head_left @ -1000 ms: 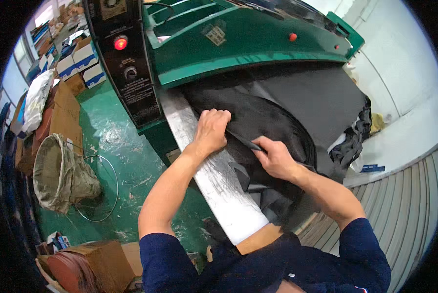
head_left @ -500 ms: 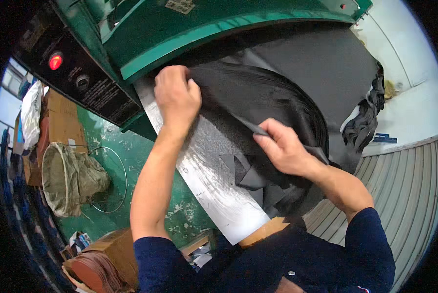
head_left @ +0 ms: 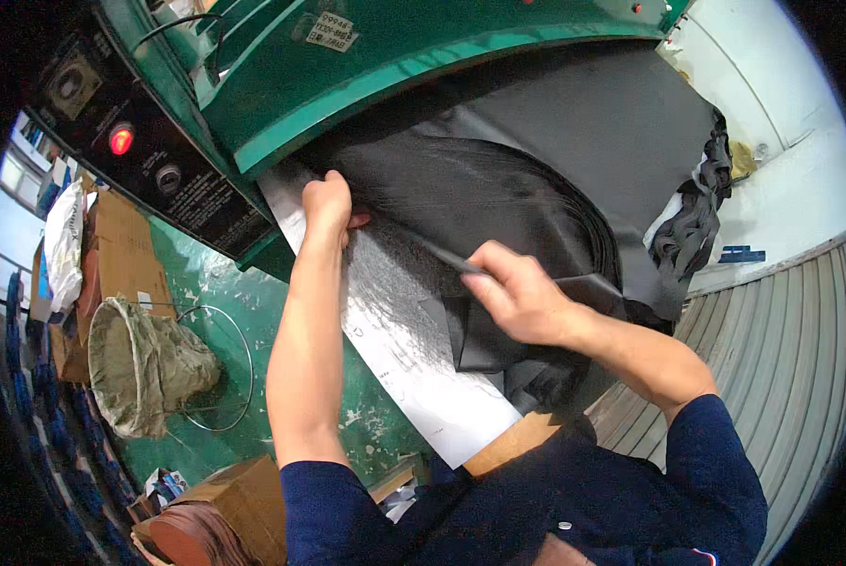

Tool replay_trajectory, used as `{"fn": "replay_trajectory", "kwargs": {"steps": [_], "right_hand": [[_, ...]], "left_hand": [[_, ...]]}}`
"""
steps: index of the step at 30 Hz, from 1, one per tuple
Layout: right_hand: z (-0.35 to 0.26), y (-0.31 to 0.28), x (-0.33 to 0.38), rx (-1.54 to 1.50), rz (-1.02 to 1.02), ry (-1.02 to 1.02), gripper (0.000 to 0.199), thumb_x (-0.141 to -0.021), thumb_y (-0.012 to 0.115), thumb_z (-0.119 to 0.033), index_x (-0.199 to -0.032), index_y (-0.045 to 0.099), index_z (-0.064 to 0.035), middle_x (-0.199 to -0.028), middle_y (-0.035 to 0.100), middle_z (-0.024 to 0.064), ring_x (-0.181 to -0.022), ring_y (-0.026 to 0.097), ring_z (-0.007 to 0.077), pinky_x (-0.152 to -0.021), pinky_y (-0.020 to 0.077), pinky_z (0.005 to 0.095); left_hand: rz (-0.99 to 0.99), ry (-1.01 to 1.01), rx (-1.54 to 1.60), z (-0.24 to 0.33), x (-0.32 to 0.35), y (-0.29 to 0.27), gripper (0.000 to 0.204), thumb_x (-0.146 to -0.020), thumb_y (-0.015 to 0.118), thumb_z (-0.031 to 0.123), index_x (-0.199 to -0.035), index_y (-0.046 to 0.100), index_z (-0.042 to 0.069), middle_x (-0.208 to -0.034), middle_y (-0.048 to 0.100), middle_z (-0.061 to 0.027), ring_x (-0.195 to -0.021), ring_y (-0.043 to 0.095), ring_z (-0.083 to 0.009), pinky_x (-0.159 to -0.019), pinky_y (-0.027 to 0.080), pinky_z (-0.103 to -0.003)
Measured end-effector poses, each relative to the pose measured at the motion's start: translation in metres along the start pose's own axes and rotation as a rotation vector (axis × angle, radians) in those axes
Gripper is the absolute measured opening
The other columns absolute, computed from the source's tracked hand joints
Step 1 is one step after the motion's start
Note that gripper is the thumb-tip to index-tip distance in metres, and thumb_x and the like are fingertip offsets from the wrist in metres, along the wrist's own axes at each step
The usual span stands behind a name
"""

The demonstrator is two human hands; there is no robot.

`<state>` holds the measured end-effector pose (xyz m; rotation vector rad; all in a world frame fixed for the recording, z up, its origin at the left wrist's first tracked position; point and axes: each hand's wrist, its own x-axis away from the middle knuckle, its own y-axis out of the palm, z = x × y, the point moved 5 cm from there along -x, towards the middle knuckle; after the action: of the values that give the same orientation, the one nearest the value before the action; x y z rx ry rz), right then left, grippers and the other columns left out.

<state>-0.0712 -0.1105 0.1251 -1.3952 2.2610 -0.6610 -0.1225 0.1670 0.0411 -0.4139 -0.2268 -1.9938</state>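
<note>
Gripping black leather sheet (head_left: 498,189) mid-frame on metal bench (head_left: 413,368) under green press (head_left: 394,57): left hand (head_left: 326,203) fisted on its edge, right hand (head_left: 512,292) pinching a fold. Looks limp, heavyish, slick; best grabbed at edges.

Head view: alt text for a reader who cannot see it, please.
A person's left hand and right hand grip black sheet material lying on a silvery metal bed under a green press machine, beside its control panel.
</note>
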Motion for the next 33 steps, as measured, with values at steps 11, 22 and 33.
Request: {"fn": "replay_trajectory", "kwargs": {"steps": [11,22,33], "right_hand": [[0.004,0.010,0.000,-0.101,-0.113,0.000,0.016,-0.093,0.063,-0.009,-0.105,0.059,0.0007,-0.072,0.066,0.0134,-0.062,0.065,0.0198,-0.057,0.0483,0.0333],[-0.001,-0.095,0.003,0.720,0.096,-0.175,0.033,-0.081,0.071,-0.013,-0.111,0.063,-0.0002,-0.103,0.067,0.0188,-0.100,0.064,0.0357,-0.089,0.0509,0.0421],[0.007,-0.089,0.021,0.791,-0.176,0.205,0.054,-0.082,0.075,-0.028,-0.117,0.054,0.0070,-0.108,0.064,0.0279,-0.108,0.061,0.0427,-0.092,0.0486,0.0469]], "left_hand": [[-0.117,0.143,-0.090,-0.005,0.049,0.010,0.033,-0.095,0.055,0.029,-0.090,0.054,-0.004,-0.080,0.062,-0.0126,-0.069,0.061,-0.0203,-0.056,0.054,-0.038],[-0.672,0.006,0.183,-0.082,0.257,0.095,0.022,-0.096,0.063,0.019,-0.108,0.067,0.001,-0.102,0.068,-0.0051,-0.091,0.061,-0.0128,-0.082,0.049,-0.028],[-0.538,0.342,0.215,-0.081,0.293,0.053,0.021,-0.091,0.047,0.002,-0.092,0.067,-0.005,-0.084,0.069,-0.0061,-0.081,0.063,-0.0137,-0.073,0.050,-0.029]]}}
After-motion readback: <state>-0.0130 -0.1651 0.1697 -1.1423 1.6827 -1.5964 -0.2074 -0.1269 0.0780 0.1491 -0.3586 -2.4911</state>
